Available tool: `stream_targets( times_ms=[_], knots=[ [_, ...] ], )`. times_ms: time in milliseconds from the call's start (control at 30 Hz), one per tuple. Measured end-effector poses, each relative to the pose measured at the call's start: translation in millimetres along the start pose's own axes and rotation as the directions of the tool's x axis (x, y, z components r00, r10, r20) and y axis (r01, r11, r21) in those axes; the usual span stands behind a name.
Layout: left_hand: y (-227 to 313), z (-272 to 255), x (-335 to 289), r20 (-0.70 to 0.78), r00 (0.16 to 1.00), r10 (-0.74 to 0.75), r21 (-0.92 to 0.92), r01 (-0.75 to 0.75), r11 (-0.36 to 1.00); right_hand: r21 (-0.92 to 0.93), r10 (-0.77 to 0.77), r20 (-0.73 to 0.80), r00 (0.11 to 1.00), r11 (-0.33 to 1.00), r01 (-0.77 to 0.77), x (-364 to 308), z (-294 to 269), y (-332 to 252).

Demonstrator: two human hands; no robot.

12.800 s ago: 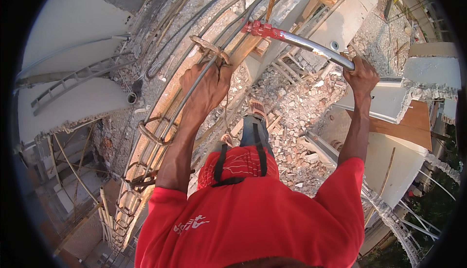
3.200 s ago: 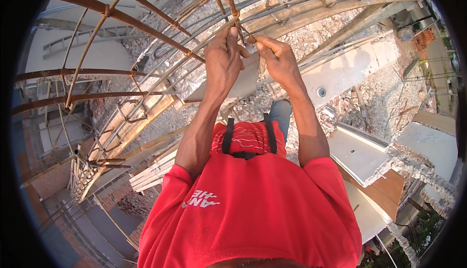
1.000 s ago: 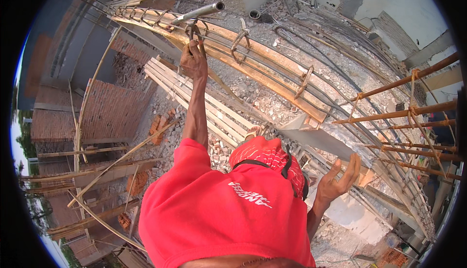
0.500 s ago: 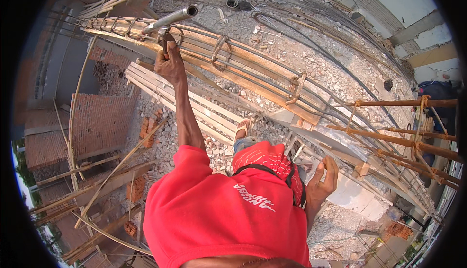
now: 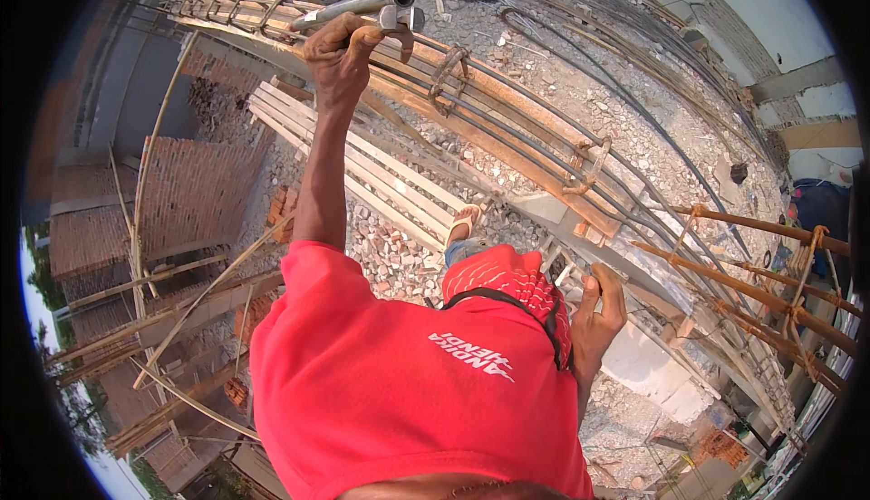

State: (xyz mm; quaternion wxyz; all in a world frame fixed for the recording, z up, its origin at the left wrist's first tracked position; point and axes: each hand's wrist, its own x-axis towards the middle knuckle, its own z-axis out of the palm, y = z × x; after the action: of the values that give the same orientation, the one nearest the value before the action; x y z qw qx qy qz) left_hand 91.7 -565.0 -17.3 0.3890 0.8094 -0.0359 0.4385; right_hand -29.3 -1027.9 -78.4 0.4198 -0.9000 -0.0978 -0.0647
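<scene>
My left hand (image 5: 340, 56) is raised at the upper left, its fingers closed on a hooked metal clamp (image 5: 399, 21). The clamp is partly shiny grey and partly rust brown, and some of it is hidden by my fingers. Right behind my fingertips a grey metal pipe (image 5: 355, 7) points its open end to the upper right. I cannot tell whether clamp and pipe touch. My right hand (image 5: 598, 317) is beside my body at the right, fingers curled and thumb against them. What it holds, if anything, cannot be made out.
A long reinforcing-bar cage (image 5: 453, 77) lies along wooden formwork (image 5: 517, 169). A slatted wooden platform (image 5: 362, 178) stands below it. Rusty poles (image 5: 770, 299) jut in at the right. Rubble (image 5: 390, 246) covers the ground. Bamboo poles (image 5: 143, 201) and a brick wall (image 5: 195, 196) are left.
My left hand has moved slightly up and right and turned, bringing the clamp to the pipe's open end. The fingers of my right hand have drawn closer together. The whole view has shifted.
</scene>
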Motion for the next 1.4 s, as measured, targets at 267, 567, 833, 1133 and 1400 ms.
stream_targets(
  times_ms=[267,567,833,1133,1400],
  knots=[
    [128.0,20.0,7.9,0.314,0.935,0.162,-0.854,0.203,0.479,0.24,-0.324,-0.145,0.935,0.905,0.351,26.3,-26.7,-43.9],
    [276.1,163.9,-134.1,0.743,0.654,0.145,-0.606,0.565,0.56,0.594,-0.003,-0.064,0.998,0.803,0.041,-16.6,-37.4,-28.0],
    [275.1,235.2,-153.3,0.954,0.213,-0.209,-0.258,0.941,-0.219,0.817,0.614,-0.093,0.784,0.497,-0.293,-104.0,-54.3,33.3],
    [249.8,296.9,-183.5,0.982,0.184,-0.032,-0.095,0.346,-0.933,0.87,0.666,-0.105,0.738,0.421,-0.256,-128.7,-77.0,52.6],
    [227.8,355.3,-146.0,0.965,0.247,0.09,-0.038,0.468,-0.883,0.42,0.679,-0.247,0.691,0.718,-0.555,-126.4,-122.4,99.1]
  ],
)
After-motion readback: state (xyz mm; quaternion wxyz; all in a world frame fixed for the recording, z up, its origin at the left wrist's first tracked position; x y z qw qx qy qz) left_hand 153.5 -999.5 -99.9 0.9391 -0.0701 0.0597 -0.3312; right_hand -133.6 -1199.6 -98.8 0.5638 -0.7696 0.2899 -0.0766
